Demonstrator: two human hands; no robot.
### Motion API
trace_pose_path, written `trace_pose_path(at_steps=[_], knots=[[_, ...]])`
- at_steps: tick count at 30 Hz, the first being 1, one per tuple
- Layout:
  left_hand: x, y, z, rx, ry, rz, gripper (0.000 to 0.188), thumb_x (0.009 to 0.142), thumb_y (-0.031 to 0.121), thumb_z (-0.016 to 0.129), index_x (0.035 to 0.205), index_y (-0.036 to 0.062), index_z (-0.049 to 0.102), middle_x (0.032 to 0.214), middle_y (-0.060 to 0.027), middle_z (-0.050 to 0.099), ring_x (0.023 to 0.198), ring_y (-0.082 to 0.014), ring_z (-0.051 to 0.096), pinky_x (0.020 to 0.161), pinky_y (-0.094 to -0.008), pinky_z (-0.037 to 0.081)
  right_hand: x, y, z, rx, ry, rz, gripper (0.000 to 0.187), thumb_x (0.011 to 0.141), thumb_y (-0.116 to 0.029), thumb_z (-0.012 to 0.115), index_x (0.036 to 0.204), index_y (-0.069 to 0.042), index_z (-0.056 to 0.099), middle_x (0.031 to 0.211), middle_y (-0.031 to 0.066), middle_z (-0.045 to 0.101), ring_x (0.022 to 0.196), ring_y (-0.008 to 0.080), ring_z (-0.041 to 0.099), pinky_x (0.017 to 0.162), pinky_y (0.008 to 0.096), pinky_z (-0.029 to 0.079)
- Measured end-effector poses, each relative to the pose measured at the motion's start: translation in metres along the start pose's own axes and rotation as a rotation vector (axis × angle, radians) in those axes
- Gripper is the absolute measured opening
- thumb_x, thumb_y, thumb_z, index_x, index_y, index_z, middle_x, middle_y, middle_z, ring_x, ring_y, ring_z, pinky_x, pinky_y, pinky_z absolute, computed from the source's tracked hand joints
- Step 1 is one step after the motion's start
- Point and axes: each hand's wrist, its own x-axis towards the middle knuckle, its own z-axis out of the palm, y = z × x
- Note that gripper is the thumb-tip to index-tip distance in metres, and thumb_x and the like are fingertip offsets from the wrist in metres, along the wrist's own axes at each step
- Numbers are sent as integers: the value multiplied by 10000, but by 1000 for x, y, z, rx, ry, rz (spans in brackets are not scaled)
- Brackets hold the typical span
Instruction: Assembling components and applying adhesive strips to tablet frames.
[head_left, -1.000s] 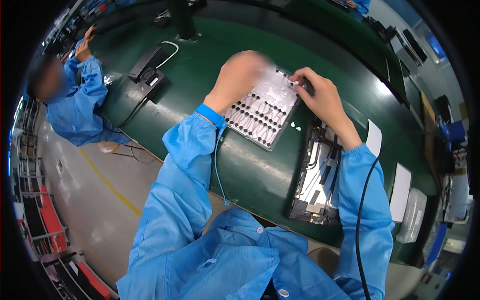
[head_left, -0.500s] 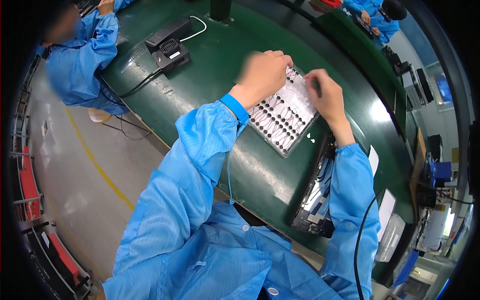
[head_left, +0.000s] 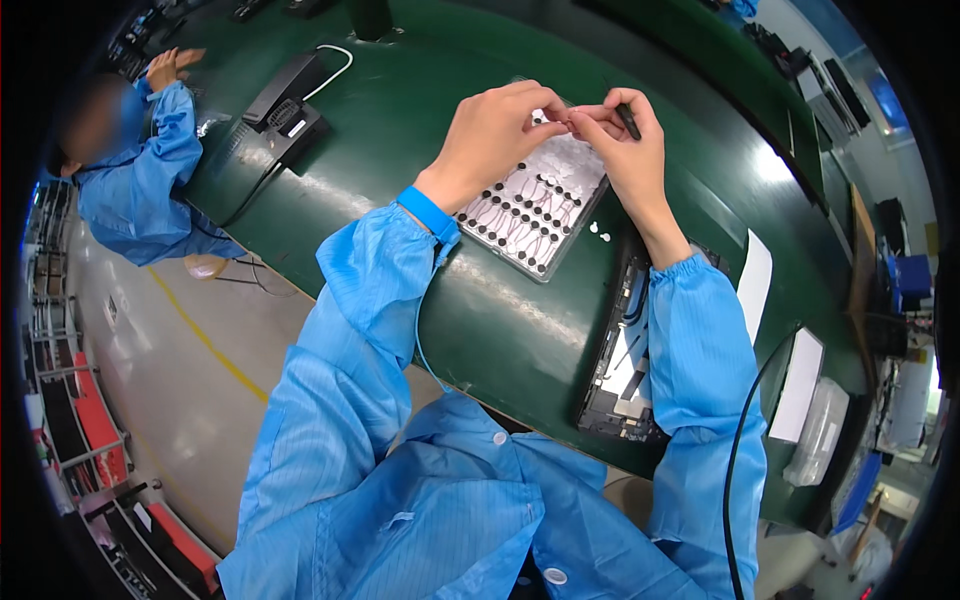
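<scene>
Over the far end of a clear tray [head_left: 542,277], my two hands meet with fingertips together. My left hand [head_left: 497,135], with a blue band at the wrist, is closed in a pinch; what lies in it is too small to make out. My right hand [head_left: 632,150] holds a slim black tool [head_left: 628,121] tucked between its fingers, while thumb and index finger also pinch near the left fingertips. Rows of small round black parts [head_left: 525,218] with thin reddish wires lie in the tray. Its far part, under my hands, shows whitish bare pockets.
An opened black device casing [head_left: 610,395] lies beside my right forearm, with small white bits [head_left: 600,232] nearby. A black box with a grille [head_left: 290,125] and cables stands far left. White sheets [head_left: 797,385] and a clear plastic packet [head_left: 817,432] lie right. A co-worker [head_left: 130,180] sits left.
My hands have come together at the fingertips over the tray; they were apart before. The black tool now shows in my right hand. The whole view has shifted a little.
</scene>
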Motion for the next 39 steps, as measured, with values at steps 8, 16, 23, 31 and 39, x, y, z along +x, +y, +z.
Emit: trace_pose_path(at_steps=[8,16,23,31,39], knots=[[-2,4,4,41,-24,90,115,849,140,755,932,89,695,851,-24,661,661,-177,608,600,-307,495,1,5,-4,-118,47,34,294,862,0,710,1053,0,487,960,148,702,820,131,709,723,224,567],[0,-2,2,-42,-102,22,149,885,153,735,979,67,658,830,-42,653,674,-182,591,626,-307,486,1,3,-9,-73,105,73,269,870,5,679,1048,-6,479,953,151,701,843,174,736,737,245,576],[-1,5,1,-61,-109,-26,147,871,161,751,962,71,677,803,-36,658,647,-164,583,606,-307,479,-1,0,-4,-71,36,63,263,876,8,680,1043,-6,478,984,166,703,873,157,724,765,242,570],[-2,1,3,26,-120,38,151,870,173,746,969,82,677,825,-36,668,658,-184,592,616,-332,488,0,6,-7,-163,-1,39,254,875,-13,701,1032,-8,501,966,136,719,839,112,708,739,220,554],[-3,-6,-3,25,-199,31,133,892,178,708,976,79,679,820,-63,669,682,-221,612,646,-351,493,1,7,-8,-154,57,44,267,865,-5,683,1050,4,490,963,166,718,851,161,734,747,248,574]])
